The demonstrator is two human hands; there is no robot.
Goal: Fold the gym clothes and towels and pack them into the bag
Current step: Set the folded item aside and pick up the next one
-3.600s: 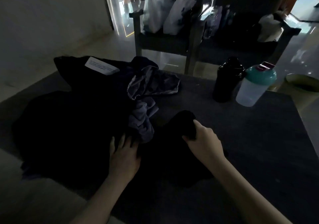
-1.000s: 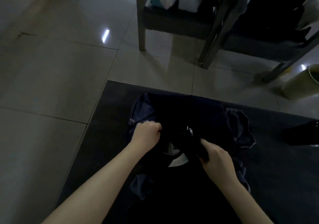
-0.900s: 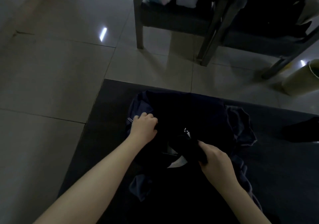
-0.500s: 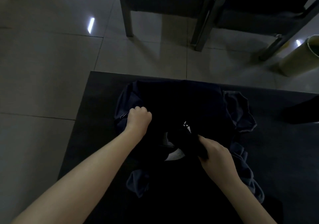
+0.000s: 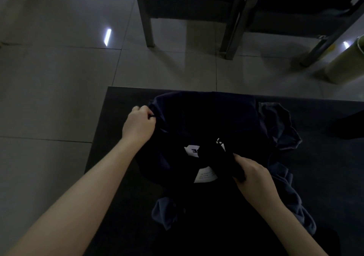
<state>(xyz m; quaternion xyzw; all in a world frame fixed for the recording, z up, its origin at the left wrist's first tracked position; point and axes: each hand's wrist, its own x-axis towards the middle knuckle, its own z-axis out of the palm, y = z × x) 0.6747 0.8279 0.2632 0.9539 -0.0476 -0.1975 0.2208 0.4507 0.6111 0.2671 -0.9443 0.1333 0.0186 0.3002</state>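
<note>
The left hand [image 5: 137,125] pinches the left rim of the bag [image 5: 206,113], fingers curled round it. The right hand [image 5: 254,177] grips a dark roll [image 5: 226,163] of fabric, holding it over the bag's middle, just beside a white label [image 5: 205,175]. The light is dim, so the bag may instead be a garment. It lies on a dark table [image 5: 118,137], with grey-blue cloth [image 5: 279,125] bunched along its right side. Beyond stand chairs [image 5: 146,19] and a bin [image 5: 346,66].
</note>
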